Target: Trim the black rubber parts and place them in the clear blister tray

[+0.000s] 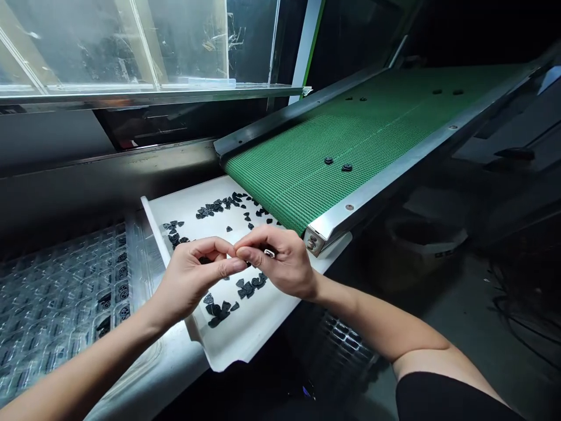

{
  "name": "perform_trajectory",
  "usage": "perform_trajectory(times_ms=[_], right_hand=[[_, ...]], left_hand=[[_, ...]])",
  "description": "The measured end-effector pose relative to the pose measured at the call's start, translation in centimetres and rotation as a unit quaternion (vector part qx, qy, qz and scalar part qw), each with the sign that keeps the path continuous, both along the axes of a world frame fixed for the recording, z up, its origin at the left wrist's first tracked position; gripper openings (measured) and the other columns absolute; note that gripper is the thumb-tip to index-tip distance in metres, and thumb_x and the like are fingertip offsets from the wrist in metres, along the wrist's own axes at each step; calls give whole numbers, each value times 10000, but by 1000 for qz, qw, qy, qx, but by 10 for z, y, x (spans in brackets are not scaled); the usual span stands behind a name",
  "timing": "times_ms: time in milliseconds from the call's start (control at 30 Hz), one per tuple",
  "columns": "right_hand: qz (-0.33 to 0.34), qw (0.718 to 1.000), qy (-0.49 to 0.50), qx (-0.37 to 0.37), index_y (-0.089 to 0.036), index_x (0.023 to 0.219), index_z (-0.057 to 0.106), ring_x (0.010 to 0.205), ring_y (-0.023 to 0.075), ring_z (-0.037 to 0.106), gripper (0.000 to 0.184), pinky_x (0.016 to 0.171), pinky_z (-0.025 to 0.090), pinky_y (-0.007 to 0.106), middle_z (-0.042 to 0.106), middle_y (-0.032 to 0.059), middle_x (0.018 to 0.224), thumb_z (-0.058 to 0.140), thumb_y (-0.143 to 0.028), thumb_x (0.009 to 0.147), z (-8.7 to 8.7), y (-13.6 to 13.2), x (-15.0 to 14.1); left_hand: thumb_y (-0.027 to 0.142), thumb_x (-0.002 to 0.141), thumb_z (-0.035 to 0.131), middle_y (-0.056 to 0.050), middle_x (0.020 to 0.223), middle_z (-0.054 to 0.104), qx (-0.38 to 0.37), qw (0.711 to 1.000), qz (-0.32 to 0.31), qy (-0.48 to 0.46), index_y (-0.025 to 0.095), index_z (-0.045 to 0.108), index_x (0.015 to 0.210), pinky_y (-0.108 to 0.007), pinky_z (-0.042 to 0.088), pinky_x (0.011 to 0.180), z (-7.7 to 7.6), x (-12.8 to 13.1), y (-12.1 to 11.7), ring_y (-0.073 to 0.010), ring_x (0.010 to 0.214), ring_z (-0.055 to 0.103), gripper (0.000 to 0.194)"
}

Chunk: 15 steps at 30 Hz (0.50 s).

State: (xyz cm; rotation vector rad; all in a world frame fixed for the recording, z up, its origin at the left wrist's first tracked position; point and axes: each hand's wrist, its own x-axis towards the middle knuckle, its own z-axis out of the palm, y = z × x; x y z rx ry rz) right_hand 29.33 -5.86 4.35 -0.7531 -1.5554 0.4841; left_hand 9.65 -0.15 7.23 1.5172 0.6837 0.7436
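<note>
My left hand [195,278] and my right hand [280,257] meet fingertip to fingertip above a white tray [236,342]. Both are closed in a pinch, and whatever lies between the fingertips is hidden or too small to name. Beneath them, small black wedge-shaped pieces [214,207] lie scattered over the tray in loose clusters. More of these black pieces [252,285] show below my right hand.
A green conveyor belt [315,140] with a metal side rail [394,158] slopes down to the tray and carries several small black parts [346,168]. At left, a clear compartment tray [48,298] holds round black parts [123,291] near its right edge. A glass-fronted cabinet [184,41] stands behind.
</note>
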Motion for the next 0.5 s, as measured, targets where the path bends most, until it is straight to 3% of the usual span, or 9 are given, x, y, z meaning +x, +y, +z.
perform_trajectory(times_ms=[67,133,267,367,433,467,500], right_hand=[[-7,999,-42,19,-197,1090,799,854,157,756,76,757,606,286,812,44,1005,746,-240,1057,0,-2,0],[-6,993,-111,42,-185,1201,780,914,163,777,164,806,621,286,818,60,1074,658,-185,1093,4,-7,1],[5,971,-235,38,-124,1389,717,931,133,772,304,857,618,245,809,52,1069,640,-120,1095,38,-32,13],[-121,963,-238,30,-155,1377,739,794,102,731,291,746,608,247,776,4,955,661,-144,1097,85,-53,37],[-277,921,-264,77,-187,1182,828,796,111,722,155,688,580,261,785,5,961,761,-230,1049,117,-58,62],[-319,900,-287,74,-196,1130,849,802,100,713,148,651,537,239,795,1,968,824,-273,1007,131,-56,76],[-331,896,-296,18,-192,1138,857,760,77,689,186,599,482,217,795,-1,943,854,-295,984,143,-52,91]], left_hand=[[359,755,986,19,614,551,11,1000,5,6,189,867,837,-208,318,525,-2,-3,1,-82,584,412,223],[401,802,962,21,605,529,16,1000,3,15,194,877,870,-215,303,520,-5,-8,3,-81,576,391,234],[448,808,962,22,602,510,19,998,31,46,243,894,976,-241,295,525,-14,-29,9,-98,577,390,274],[465,778,976,-3,663,588,32,992,103,70,297,893,999,-273,363,556,-20,-54,16,-146,636,481,290],[485,749,983,-13,689,624,44,985,143,80,318,895,1001,-288,419,563,-24,-70,19,-171,659,531,315],[487,731,988,-17,694,638,54,982,160,84,319,898,1001,-291,444,557,-26,-78,20,-178,657,549,331],[478,712,995,-22,701,654,65,979,175,85,315,902,1000,-290,462,542,-27,-86,21,-182,649,564,344]])
